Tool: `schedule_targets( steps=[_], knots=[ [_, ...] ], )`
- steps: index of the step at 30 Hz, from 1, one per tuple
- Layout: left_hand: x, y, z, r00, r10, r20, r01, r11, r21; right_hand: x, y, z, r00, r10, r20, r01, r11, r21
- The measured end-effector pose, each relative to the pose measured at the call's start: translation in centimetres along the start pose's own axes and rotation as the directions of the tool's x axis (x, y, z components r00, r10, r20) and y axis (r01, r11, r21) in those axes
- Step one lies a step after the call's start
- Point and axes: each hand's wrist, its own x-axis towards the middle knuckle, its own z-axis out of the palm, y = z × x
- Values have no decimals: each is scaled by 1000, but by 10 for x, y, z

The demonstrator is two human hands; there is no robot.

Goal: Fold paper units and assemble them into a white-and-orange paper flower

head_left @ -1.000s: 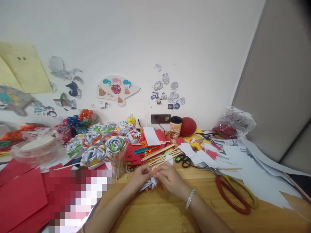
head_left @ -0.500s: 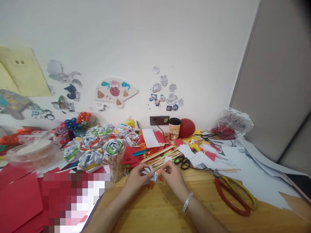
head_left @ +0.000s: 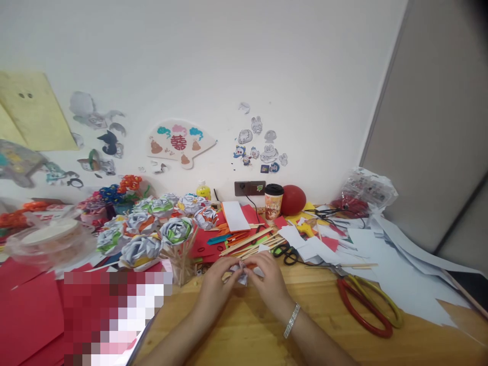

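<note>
My left hand point(head_left: 216, 283) and my right hand point(head_left: 267, 280) meet over the wooden table point(head_left: 244, 330), fingers pinched together on a small folded paper flower point(head_left: 241, 271) of white and orange paper. The flower is mostly hidden between my fingertips. A silver bracelet point(head_left: 291, 320) circles my right wrist. Just behind my hands lies a heap of wooden sticks point(head_left: 249, 242) and black scissors point(head_left: 287, 252).
Finished paper roses point(head_left: 152, 231) stand left of centre, near a cup of sticks point(head_left: 182, 267). Large red-handled scissors point(head_left: 366, 307) lie to the right among white paper sheets point(head_left: 396, 259). Red paper point(head_left: 26, 310) covers the left. A coffee cup point(head_left: 274, 201) stands at the wall.
My hands turned the paper flower upward, then closed tighter around it and shifted slightly forward; the flower is now more hidden by my fingers.
</note>
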Motion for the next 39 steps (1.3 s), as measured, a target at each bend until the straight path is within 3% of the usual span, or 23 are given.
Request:
schedule_targets(
  steps=[3, 12, 18, 24, 28, 31, 34, 39],
  knots=[
    [-2, 3, 0, 999, -28, -27, 28, 999, 17, 0, -2, -1, 1000, -3, 0, 3, 1000, 24],
    [2, 9, -5, 998, -52, 32, 54, 996, -69, 0, -2, -2, 1000, -3, 7, 3, 999, 37],
    [0, 4, -3, 995, -8, 97, 8, 1000, -1, 2, -1, -3, 1000, 12, 17, -13, 998, 56],
    [1, -3, -2, 969, 93, 228, -92, 996, -15, 4, -1, -8, 985, 91, 144, -109, 987, 121],
    [3, -2, -7, 949, 10, 316, 22, 995, -96, 3, 1, -7, 976, 176, 131, -194, 971, 139],
    [4, -3, -8, 914, -86, 397, 173, 967, -190, 1, 8, 0, 934, 311, 176, -347, 904, 249],
    [3, -10, -4, 886, -161, 435, 287, 927, -240, -2, 15, 5, 899, 367, 240, -434, 825, 363],
    [2, -22, 4, 878, -205, 433, 341, 903, -263, -3, 23, 6, 845, 406, 349, -529, 736, 423]
  ],
)
